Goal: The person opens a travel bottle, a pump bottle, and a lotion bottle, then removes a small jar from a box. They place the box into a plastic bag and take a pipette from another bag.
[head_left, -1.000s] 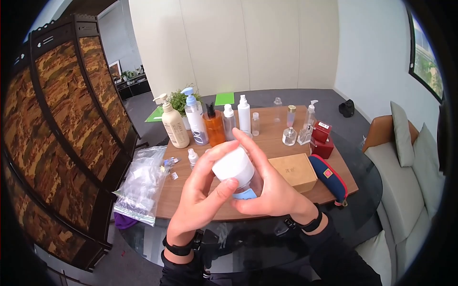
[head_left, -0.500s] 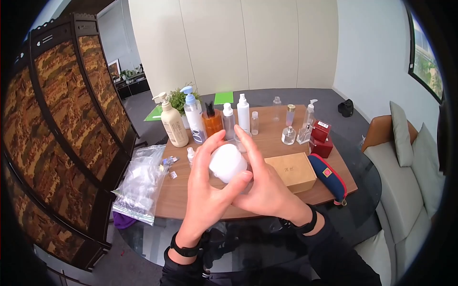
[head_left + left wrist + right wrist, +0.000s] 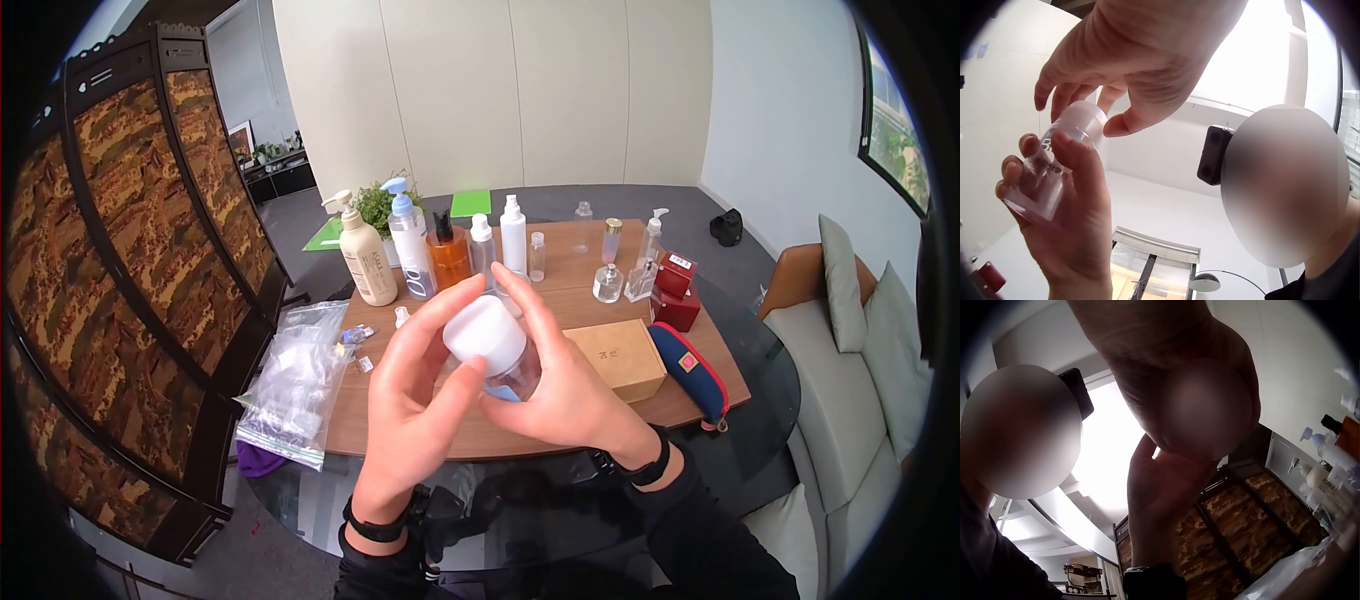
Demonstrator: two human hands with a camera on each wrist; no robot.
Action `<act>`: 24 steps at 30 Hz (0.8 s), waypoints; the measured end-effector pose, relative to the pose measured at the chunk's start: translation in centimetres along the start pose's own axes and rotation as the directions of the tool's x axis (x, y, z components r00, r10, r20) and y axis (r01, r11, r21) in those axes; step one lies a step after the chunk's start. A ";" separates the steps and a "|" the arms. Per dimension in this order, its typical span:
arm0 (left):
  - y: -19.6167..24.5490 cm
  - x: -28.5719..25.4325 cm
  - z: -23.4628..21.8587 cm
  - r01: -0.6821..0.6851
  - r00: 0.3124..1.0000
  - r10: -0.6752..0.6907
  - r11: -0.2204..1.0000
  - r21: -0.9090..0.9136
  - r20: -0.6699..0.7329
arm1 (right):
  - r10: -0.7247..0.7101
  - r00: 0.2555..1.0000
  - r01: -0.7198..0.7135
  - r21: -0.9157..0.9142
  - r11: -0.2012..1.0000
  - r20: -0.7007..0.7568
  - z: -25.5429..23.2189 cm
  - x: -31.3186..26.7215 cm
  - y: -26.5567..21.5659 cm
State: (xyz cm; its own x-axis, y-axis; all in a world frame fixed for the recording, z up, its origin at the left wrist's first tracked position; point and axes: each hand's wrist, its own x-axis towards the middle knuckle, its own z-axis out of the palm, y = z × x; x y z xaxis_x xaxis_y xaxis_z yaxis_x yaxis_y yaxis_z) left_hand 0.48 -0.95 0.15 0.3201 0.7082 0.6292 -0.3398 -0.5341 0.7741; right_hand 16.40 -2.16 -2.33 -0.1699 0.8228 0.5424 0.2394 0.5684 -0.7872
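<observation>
Above the near part of the table, both hands are on a clear bottle [image 3: 517, 380] with a wide white cap [image 3: 488, 335]. My left hand [image 3: 412, 385] curls round the cap, its thumb against the cap's near side. The right hand [image 3: 568, 392] grips the bottle's transparent body below. In the left wrist view, printed lettering shows on the bottle [image 3: 1047, 178], with the right hand [image 3: 1079, 200] wrapped about it and the left fingers at the cap [image 3: 1082, 115]. The right wrist view shows the bottle hidden behind the dark, partly blurred right hand [image 3: 1185, 394].
Pump bottles [image 3: 368, 260] and an amber bottle [image 3: 450, 260] stand in a row behind the hands. At right are a cardboard box [image 3: 615, 358], a blue pouch [image 3: 688, 375], red boxes [image 3: 675, 305] and small glass bottles [image 3: 607, 283]. Plastic bags [image 3: 295, 380] lie at the left edge.
The bottle tipped so its cap faced the head camera half a second ago, then tilted back to show the body and blue label. The left hand has shifted slightly left, still about the cap.
</observation>
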 end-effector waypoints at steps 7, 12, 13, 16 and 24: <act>-0.5 -0.1 -0.5 0.003 0.999 0.008 0.972 0.233 -0.047 | 0.042 0.999 -0.042 -0.008 0.999 0.010 -0.2 -0.1 -0.6; -0.1 -0.2 0.1 0.001 0.998 -0.002 1.000 -0.014 -0.056 | -0.187 0.979 0.180 -0.092 0.979 -0.076 -0.2 0.4 0.9; -0.1 -0.2 0.1 0.008 0.998 -0.006 1.000 0.021 -0.063 | -0.218 0.973 0.208 -0.112 0.972 -0.082 -0.2 0.5 1.1; 0.0 0.0 -0.2 0.034 0.997 -0.026 0.994 0.108 -0.067 | -0.117 0.992 0.114 -0.064 0.991 -0.049 -0.2 0.2 0.2; -0.3 0.0 -0.3 -0.010 0.999 0.019 0.985 0.171 -0.047 | -0.021 1.000 0.021 -0.048 0.999 -0.001 -0.2 -0.1 -0.6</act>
State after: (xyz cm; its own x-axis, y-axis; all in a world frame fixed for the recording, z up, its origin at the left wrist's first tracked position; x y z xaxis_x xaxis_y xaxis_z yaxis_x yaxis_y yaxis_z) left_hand 0.32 -0.64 -0.16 0.2715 0.7192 0.6396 -0.1867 -0.6126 0.7681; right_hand 16.47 -2.57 -1.88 -0.1743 0.8108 0.5588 0.2818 0.5848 -0.7606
